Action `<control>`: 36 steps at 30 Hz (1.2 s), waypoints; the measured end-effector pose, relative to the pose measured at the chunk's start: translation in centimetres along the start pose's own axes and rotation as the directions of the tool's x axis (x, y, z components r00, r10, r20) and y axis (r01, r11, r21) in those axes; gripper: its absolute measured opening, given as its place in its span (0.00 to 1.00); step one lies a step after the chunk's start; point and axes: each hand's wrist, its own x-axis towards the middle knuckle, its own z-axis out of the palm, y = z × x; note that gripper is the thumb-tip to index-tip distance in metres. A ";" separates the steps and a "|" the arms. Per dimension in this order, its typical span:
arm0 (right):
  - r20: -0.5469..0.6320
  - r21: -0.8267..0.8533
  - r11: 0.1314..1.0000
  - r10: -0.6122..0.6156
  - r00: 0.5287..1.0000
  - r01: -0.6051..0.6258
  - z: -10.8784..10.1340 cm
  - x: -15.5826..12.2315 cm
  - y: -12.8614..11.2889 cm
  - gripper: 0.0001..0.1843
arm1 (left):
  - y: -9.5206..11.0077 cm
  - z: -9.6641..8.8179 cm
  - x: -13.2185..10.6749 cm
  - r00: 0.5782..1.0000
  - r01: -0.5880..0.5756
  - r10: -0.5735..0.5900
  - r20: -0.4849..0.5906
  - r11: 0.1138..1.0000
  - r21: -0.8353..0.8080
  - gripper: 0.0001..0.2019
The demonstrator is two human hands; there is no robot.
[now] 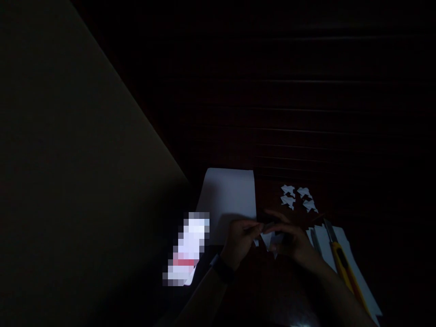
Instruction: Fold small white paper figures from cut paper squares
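Both hands meet over a small folded piece of white paper (268,238) near the lower middle of the view. My left hand (238,240), with a dark band on its wrist, pinches the paper's upper left edge between thumb and fingers. On the other side my right hand (292,243) grips the paper, its fingers bent over the top. Part of the paper is hidden behind the fingers, and the dim light blurs its folds. Beyond the right hand lie several small folded paper figures (289,201) in a loose cluster.
A large white sheet (230,193) lies behind the left hand. Left of it glows a pixelated phone-like screen (189,245). At right, a yellow utility knife (342,265) rests on a stack of white paper (357,272). A pale wall (85,181) borders the dark table on the left.
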 end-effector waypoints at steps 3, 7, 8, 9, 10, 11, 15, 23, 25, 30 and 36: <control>-0.005 0.035 0.999 0.019 1.000 -0.019 0.3 0.1 0.4 0.10 | -0.7 0.2 0.1 0.999 -0.050 0.050 0.021 0.999 -0.012 0.13; 0.017 0.134 0.990 0.045 0.999 -0.047 0.3 0.2 0.7 0.07 | -1.0 0.2 0.1 0.995 -0.087 0.089 0.046 0.995 -0.041 0.12; 0.032 0.155 0.986 0.056 0.998 -0.060 0.3 0.1 0.7 0.07 | -0.9 0.2 0.1 0.995 -0.089 0.090 0.047 0.995 -0.041 0.12; 0.045 0.171 0.983 0.063 0.997 -0.070 0.2 0.1 0.8 0.07 | -0.8 0.2 0.1 0.995 -0.091 0.092 0.044 0.995 -0.036 0.11; 0.051 0.182 0.980 0.066 0.996 -0.075 0.2 0.1 0.8 0.06 | -0.7 0.2 0.1 0.995 -0.090 0.091 0.044 0.996 -0.027 0.11; 0.053 0.189 0.979 0.067 0.996 -0.076 0.2 0.2 0.8 0.05 | -0.6 0.2 0.0 0.995 -0.086 0.086 0.046 0.996 -0.017 0.11; 0.034 0.192 0.980 0.047 0.998 -0.053 0.3 0.3 0.7 0.02 | -0.2 0.3 -0.1 0.998 -0.051 0.051 0.042 0.999 -0.003 0.11; -0.123 0.120 0.985 0.137 0.983 -0.122 0.6 0.1 1.3 0.04 | 0.4 0.4 -0.4 0.997 -0.054 0.053 0.059 0.998 0.014 0.15; -0.141 0.059 0.986 0.161 0.977 -0.154 0.6 0.1 1.4 0.05 | 0.5 0.4 -0.5 0.995 -0.080 0.077 0.060 0.996 0.041 0.17; -0.170 -0.100 0.988 0.095 0.981 -0.114 0.9 0.1 0.6 0.04 | 0.5 0.5 -0.5 0.995 -0.083 0.084 0.049 0.996 -0.028 0.15; -0.213 -0.173 0.972 0.122 0.970 -0.160 0.9 -0.1 0.6 0.07 | -0.1 0.5 -0.2 0.996 -0.084 0.085 0.027 0.995 -0.048 0.14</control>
